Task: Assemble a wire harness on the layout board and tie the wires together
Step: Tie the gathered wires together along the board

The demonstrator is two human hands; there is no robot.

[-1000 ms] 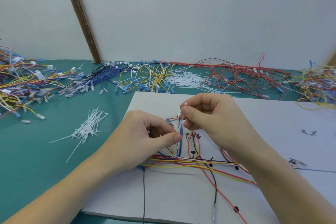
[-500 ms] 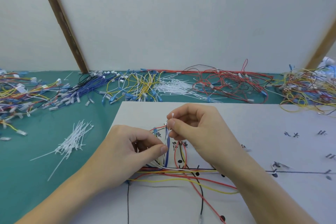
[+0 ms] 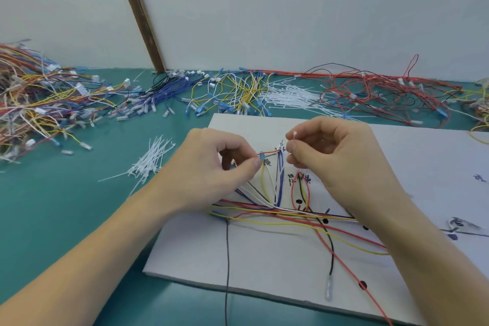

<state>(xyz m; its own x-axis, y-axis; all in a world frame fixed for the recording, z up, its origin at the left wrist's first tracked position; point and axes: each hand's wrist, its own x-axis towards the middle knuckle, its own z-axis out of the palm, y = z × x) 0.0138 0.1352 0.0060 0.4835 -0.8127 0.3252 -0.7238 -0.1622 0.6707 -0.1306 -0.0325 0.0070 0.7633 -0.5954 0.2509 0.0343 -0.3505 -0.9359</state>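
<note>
A white layout board (image 3: 264, 267) with black marks lies on the teal table. Red, yellow, blue, black and white wires (image 3: 275, 213) run across it and rise as a bundle between my hands. My left hand (image 3: 211, 167) pinches the wire ends with blue connectors near the bundle's top. My right hand (image 3: 330, 151) pinches a white cable tie (image 3: 293, 137) at the top of the raised bundle; only the tie's tip shows above my fingers.
A loose heap of white cable ties (image 3: 150, 161) lies left of the board. More ties (image 3: 291, 99) and piles of blue, yellow and red wires (image 3: 370, 92) line the back of the table. A mixed wire heap (image 3: 34, 103) sits far left.
The hands stay together on the bundle. My left fingers have moved up closer to the bundle's top, and the view has shifted.
</note>
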